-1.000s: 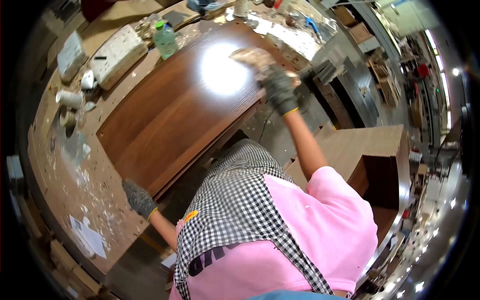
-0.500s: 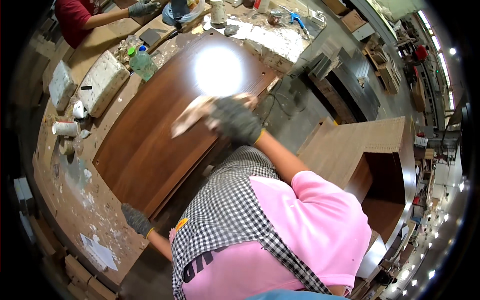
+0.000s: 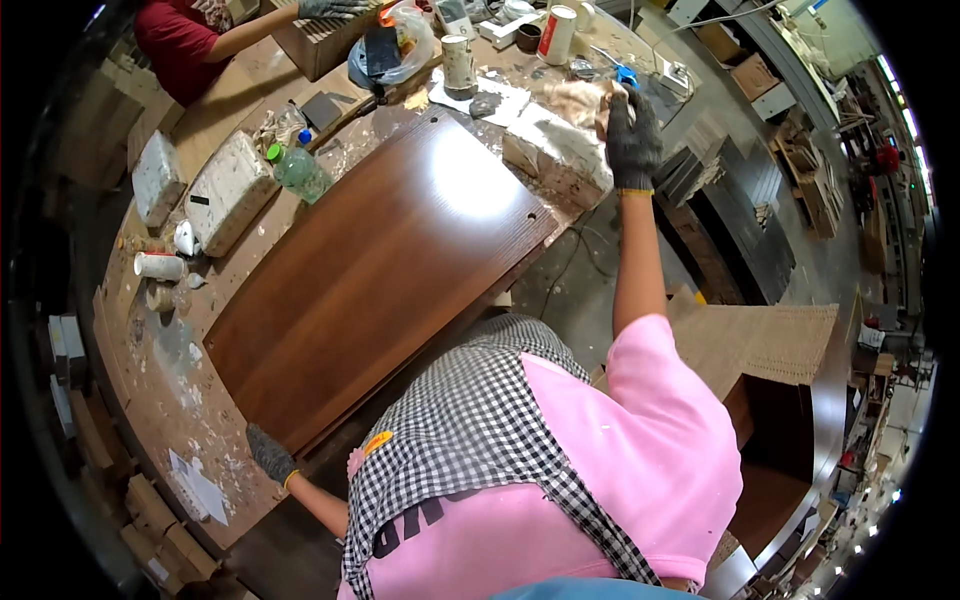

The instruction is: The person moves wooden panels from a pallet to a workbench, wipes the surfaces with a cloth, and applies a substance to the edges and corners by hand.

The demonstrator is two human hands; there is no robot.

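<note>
A glossy brown wooden panel with a curved far edge lies on the worktable. My left hand, in a dark grey glove, rests against the panel's near left corner with its fingers stretched along the end edge. Past the panel's right end, my right hand, gloved the same way, is closed on a crumpled beige rag. The rag lies over the top of a paint-stained white block. Part of the rag is hidden behind the glove.
A green-capped bottle and a stained pad lie beyond the panel. White cans and a plastic bag stand at the far side. A co-worker's gloved hand is at the far left. A wooden cabinet stands at my right.
My right hand has swung from above the panel out to the far right with the rag, onto the white block. The left hand stays at the corner. The view has shifted slightly.
</note>
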